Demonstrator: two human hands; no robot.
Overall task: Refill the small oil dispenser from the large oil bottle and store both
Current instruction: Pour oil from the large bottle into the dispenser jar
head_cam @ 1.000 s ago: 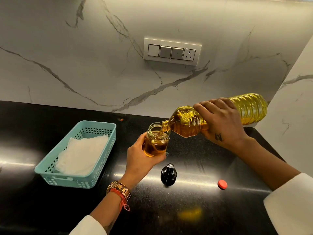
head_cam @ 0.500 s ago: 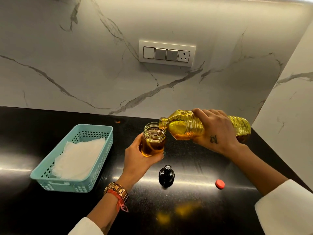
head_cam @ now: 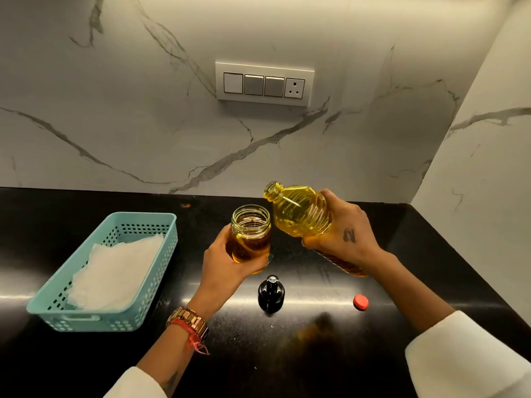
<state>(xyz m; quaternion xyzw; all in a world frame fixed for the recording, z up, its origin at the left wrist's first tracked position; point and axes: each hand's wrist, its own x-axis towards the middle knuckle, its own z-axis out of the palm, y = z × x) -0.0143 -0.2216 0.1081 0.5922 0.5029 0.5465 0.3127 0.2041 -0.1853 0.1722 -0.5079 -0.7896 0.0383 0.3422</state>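
1. One black desk (head_cam: 86,363) carries everything.
2. One teal basket (head_cam: 161,254), at 9 o'clock, holds white paper (head_cam: 115,271).
3. One large oil bottle (head_cam: 301,211), uncapped and tilted mouth-up, is gripped by the right hand (head_cam: 344,234) at 3 o'clock.
4. One small glass dispenser jar (head_cam: 250,234), part full of oil, is gripped by the left hand (head_cam: 227,268), just beside the bottle.
5. One black pump top (head_cam: 271,293) stands at 6 o'clock.
6. One red cap (head_cam: 360,302) lies at 5 o'clock.

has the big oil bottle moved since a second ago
Yes. The large oil bottle has tipped back up, mouth lifted off the small jar and further from the wall corner.
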